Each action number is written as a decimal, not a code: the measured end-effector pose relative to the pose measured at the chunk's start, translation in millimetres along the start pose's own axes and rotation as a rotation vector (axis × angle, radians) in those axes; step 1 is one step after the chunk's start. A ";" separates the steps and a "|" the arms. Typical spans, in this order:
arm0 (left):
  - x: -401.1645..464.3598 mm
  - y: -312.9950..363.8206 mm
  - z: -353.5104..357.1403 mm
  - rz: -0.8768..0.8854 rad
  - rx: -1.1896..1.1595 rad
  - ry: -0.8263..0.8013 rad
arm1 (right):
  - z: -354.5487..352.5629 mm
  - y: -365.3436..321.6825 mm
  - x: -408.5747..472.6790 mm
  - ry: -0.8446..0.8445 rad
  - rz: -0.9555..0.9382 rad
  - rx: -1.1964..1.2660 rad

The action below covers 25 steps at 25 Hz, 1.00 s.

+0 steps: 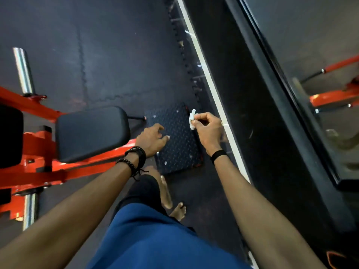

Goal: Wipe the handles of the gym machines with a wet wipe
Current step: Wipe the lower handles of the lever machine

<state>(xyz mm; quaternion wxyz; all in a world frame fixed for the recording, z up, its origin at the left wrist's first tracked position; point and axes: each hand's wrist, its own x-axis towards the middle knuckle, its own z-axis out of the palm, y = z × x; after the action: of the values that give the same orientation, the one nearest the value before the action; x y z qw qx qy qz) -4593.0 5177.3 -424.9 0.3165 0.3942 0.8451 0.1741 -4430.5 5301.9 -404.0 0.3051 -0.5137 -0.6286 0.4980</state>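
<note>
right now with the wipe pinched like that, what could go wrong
1. The wet wipe is held only by the fingertips of the right hand, so it could slip and land on the floor mat.
2. It is bunched small, so little surface would meet a handle.
3. The person's bare feet are close to the steel footplate and orange frame; a toe could get stubbed.

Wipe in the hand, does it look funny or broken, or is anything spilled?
Nothing is spilled or broken. The wet wipe is just scrunched into a small wad, pinched in the right hand. The left hand hovers empty over the black tread plate. The orange machine looks intact.
</note>
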 end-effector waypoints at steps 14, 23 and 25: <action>226.9 18.3 -119.3 -0.304 -0.267 0.199 | 109.0 -128.0 296.1 -0.465 -0.208 -0.207; 322.7 12.6 -210.2 -0.518 -0.282 0.423 | 210.4 -209.8 425.5 -0.917 -0.344 -0.198; 351.1 6.4 -219.6 -0.589 -0.264 0.469 | 231.1 -210.9 456.2 -1.058 -0.437 -0.236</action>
<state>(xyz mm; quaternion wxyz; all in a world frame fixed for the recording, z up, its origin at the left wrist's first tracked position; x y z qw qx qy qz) -4908.7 5444.1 -398.7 0.1995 0.0403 0.9416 0.2684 -4840.0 5667.8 -337.8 -0.0138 -0.0842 -0.8381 0.5388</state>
